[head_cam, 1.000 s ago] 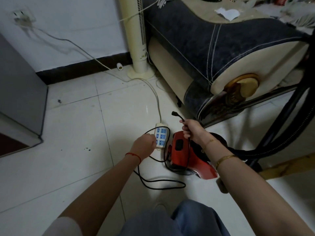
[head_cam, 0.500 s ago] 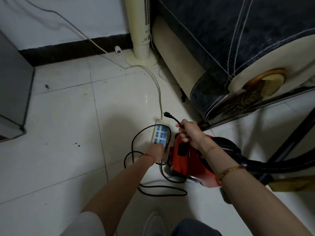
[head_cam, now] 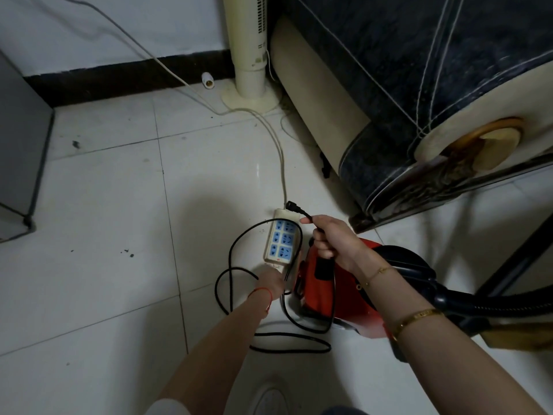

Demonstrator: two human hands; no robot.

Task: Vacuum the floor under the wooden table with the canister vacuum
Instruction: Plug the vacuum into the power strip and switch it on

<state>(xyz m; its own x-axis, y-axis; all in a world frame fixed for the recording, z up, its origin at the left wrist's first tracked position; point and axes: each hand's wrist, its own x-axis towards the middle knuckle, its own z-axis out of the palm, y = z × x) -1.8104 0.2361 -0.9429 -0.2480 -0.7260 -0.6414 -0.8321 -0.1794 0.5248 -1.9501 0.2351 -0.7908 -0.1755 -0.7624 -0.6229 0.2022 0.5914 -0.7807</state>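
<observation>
r hand (head_cam: 332,241) grips plug cord (head_cam: 305,215), l hand (head_cam: 273,280) touches power strip (head_cam: 281,239).

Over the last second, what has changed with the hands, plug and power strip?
The left hand has slid from the power strip's side to its near end, where it now rests. More black cord lies looped on the floor. The right hand keeps its grip on the cord, the plug still unplugged above the strip. The red vacuum has stayed put.
</observation>
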